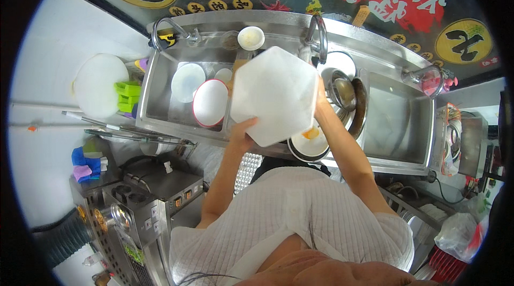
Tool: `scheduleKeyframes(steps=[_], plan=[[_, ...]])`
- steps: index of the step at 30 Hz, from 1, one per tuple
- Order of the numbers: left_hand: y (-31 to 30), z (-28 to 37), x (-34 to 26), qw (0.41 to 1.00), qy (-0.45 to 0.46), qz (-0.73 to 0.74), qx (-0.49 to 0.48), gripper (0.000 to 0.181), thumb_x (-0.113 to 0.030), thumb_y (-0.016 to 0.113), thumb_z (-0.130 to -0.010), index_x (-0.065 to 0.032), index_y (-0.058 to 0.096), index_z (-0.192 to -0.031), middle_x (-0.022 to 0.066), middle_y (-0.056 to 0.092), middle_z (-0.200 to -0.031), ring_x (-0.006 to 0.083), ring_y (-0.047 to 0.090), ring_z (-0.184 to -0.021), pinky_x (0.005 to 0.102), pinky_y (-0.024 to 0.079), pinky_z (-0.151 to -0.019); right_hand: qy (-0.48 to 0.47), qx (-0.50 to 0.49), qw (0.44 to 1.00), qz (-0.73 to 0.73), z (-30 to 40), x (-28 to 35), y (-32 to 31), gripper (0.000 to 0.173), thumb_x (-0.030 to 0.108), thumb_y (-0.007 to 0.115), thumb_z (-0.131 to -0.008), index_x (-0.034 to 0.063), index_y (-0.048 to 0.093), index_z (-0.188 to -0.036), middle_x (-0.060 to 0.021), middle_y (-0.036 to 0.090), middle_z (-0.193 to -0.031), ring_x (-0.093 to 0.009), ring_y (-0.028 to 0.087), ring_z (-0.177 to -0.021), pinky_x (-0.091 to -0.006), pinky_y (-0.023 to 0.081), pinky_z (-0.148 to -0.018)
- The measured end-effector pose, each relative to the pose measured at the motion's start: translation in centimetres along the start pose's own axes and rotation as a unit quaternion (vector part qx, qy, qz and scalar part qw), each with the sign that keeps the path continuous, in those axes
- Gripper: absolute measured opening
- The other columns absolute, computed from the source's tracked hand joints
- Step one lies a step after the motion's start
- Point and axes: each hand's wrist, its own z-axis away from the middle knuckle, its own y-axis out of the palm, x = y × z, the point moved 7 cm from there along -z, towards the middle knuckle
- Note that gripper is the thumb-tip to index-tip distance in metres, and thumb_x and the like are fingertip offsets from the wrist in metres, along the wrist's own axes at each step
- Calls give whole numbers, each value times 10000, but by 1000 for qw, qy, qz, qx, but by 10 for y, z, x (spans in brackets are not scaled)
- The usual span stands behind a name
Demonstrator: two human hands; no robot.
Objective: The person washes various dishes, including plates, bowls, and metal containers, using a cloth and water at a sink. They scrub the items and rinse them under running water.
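Before me I hold a white hexagonal plate (275,95), its broad pale face turned up towards the camera. My left hand (243,132) grips its near left edge, with the thumb lying on the face. At the right edge is my right hand (320,94), its fingers mostly hidden behind the plate. Below and left of the plate, a white oval dish with a red rim (211,102) and a round whitish dish (188,83) lie in the left sink basin (154,105). Right of my hands, a metal bowl (343,90) rests among stacked dishes.
A bowl with orange residue (307,141) sits near the sink's front edge. Stacked small bowls (251,38) stand at the back ledge. Curved faucets rise at the left (168,31), middle (320,39) and right (425,77). The right basin (395,121) lies beyond the stacked dishes.
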Motion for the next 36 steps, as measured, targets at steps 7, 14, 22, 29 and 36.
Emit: scheduleKeyframes(steps=[7, 14, 22, 29, 36], plan=[[60, 13, 38, 991, -103, 32, 83, 490, -186, 676, -850, 11, 511, -1267, 156, 615, -1167, 299, 614, -1081, 447, 516, -918, -21, 235, 968, -85, 8, -24, 58, 492, 471, 502, -960, 50, 585, -1199, -102, 674, -1049, -233, 666, -871, -351, 555, -763], [55, -3, 61, 904, -188, 180, 339, 510, -338, 571, -951, 26, 490, -1299, 180, 646, -1088, 271, 674, -949, 406, 562, -843, -13, -217, 975, 41, -46, -89, -91, 444, 344, 488, -970, -1, 559, -1240, -157, 657, -1085, -256, 665, -914, -404, 553, -805], [66, 3, -93, 994, 72, -37, 77, 497, -243, 590, -948, 57, 452, -1320, 182, 617, -1154, 280, 638, -1026, 381, 515, -911, -192, -433, 747, 467, -25, 20, -132, 549, 368, 534, -958, -75, 482, -1277, -253, 646, -1111, -363, 654, -1010, -458, 492, -876], [72, -10, -80, 984, 172, -24, 24, 436, -253, 580, -955, 64, 521, -1247, 172, 605, -1159, 275, 629, -1020, 395, 514, -885, -287, -246, 619, 689, -7, -14, -7, 571, 300, 519, -969, -51, 395, -1402, -359, 621, -989, -461, 621, -995, -462, 465, -921], [50, -29, -66, 990, 104, 98, -5, 484, -326, 378, -1039, 24, 387, -1374, 186, 543, -1276, 322, 546, -1187, 491, 446, -1011, -331, 119, 450, 821, 52, -75, 56, 482, 207, 626, -865, 69, 522, -1315, -157, 464, -1427, -376, 470, -1281, -499, 379, -1059]])
